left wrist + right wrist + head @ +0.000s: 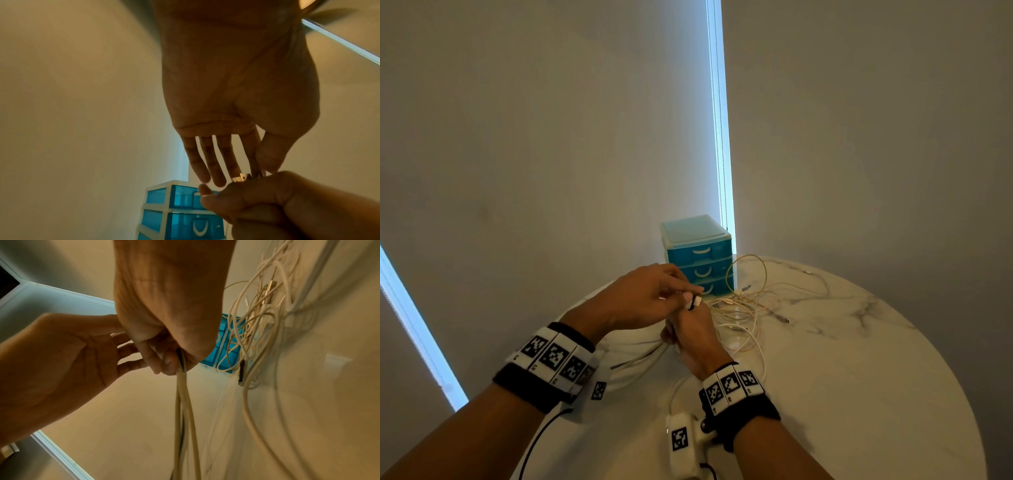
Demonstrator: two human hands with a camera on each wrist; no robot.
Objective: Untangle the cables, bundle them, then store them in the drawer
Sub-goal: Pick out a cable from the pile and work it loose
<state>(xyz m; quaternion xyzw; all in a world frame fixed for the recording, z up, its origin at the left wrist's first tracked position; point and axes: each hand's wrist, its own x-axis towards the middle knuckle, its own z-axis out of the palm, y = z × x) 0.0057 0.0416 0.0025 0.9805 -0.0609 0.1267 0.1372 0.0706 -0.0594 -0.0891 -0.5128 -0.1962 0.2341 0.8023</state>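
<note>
A: What does each hand do at frame centre in the head view?

B: The right hand is fisted around several gathered cables, which trail down out of the fist. The left hand reaches over it; thumb and forefinger pinch a plug end at the top of the fist, the other fingers straight and spread.

A: Where is the rest of the task's material?

B: A loose tangle of pale cables lies on the marbled tabletop, right of the hands. The blue drawer unit stands just beyond, at the tabletop's far edge, all three drawers closed.

A: How should the step be done well?

B: In my judgement, keep the fist firm so the collected ends stay aligned, and draw one strand at a time from the tangle, following its length. Pulling hard would likely tighten the loops.
</note>
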